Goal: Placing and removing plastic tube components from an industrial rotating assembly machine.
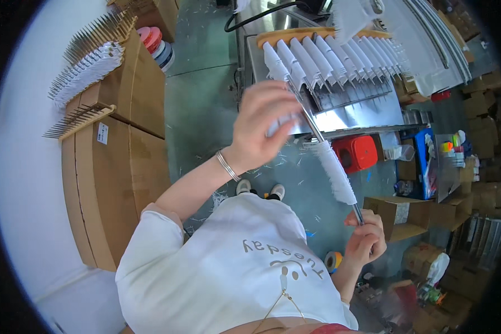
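A long metal rod [314, 126] slants in front of me, from the near right up to the far left. Around its lower half sits a white sleeve with a ragged, bristly edge [335, 172]. My right hand [367, 236] is closed around the rod's near end. My left hand [264, 125], with silver bangles at the wrist, is curled beside the rod's upper part, fingertips next to it. Motion blurs those fingers, and a whitish patch shows between them and the thumb. I cannot tell whether they grip anything.
Beyond, a wooden rack [267, 38] of rods with white sleeves stands on a metal table [387, 114]. Cardboard boxes [108, 183] at left carry more racks with metal spikes [86, 121]. A red stool [355, 153] stands by the table; an opened box [398, 217] lies at right.
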A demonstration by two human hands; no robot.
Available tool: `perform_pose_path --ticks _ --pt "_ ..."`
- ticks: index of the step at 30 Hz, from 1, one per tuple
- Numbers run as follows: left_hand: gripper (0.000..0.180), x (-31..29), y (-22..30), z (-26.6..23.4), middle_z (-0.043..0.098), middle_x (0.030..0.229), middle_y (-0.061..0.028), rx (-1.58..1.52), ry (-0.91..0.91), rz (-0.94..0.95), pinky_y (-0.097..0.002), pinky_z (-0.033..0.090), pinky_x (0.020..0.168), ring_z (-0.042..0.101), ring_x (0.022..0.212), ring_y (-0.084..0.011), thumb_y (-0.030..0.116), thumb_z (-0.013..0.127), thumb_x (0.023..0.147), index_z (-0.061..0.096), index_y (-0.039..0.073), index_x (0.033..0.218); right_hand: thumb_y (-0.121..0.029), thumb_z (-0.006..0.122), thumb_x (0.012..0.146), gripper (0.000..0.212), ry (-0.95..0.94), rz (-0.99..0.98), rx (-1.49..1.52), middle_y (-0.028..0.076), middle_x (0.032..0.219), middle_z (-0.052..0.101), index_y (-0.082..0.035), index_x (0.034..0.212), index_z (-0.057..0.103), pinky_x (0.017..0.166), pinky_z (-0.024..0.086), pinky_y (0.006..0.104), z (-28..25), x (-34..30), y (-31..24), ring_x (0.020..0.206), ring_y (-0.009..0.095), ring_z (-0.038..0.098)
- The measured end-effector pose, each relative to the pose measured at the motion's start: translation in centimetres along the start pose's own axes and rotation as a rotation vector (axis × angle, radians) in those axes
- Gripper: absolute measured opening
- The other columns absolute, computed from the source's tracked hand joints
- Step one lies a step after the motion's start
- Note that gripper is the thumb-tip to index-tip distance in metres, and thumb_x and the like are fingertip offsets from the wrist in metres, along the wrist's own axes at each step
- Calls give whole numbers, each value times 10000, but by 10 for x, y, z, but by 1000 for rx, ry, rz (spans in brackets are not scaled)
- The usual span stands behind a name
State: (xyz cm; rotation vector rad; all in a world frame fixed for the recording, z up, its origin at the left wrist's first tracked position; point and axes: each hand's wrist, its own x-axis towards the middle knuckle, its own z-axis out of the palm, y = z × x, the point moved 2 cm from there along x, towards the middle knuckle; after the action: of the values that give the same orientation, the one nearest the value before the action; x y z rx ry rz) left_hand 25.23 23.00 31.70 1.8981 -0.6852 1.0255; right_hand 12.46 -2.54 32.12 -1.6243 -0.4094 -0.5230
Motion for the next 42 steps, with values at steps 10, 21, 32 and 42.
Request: perform_pose_path --ticks 10,21,32,42 --pt "165 -26 -84 38 586 988 -109 -162 227 -708 -339 408 845 540 936 -248 130 580 881 577 40 1019 -312 426 980 419 -9 -9 -258 175 753 549 26 742 492 574 476 341 29 3 -23 684 257 546" --pt "68 -29 -63 20 596 839 -54 -124 264 -499 -271 427 744 555 793 -164 45 654 820 621 34 879 -273 455 966 394 -25 -74 -309 162 731 547 31 723 518 576 403 316 51 18 -13 657 238 523" --pt "123 -26 -62 21 629 866 -28 -527 335 -837 -235 431 748 562 796 -98 102 652 848 644 11 930 -271 471 965 380 2 -77 -272 149 733 547 33 750 544 585 413 308 49 16 -10 671 227 524" --pt "117 2 -65 12 627 831 -45 -491 311 -702 -231 461 695 582 762 -107 66 689 806 639 0 888 -282 481 960 382 -5 -59 -253 151 742 552 31 748 537 570 404 298 45 13 -6 675 224 517"
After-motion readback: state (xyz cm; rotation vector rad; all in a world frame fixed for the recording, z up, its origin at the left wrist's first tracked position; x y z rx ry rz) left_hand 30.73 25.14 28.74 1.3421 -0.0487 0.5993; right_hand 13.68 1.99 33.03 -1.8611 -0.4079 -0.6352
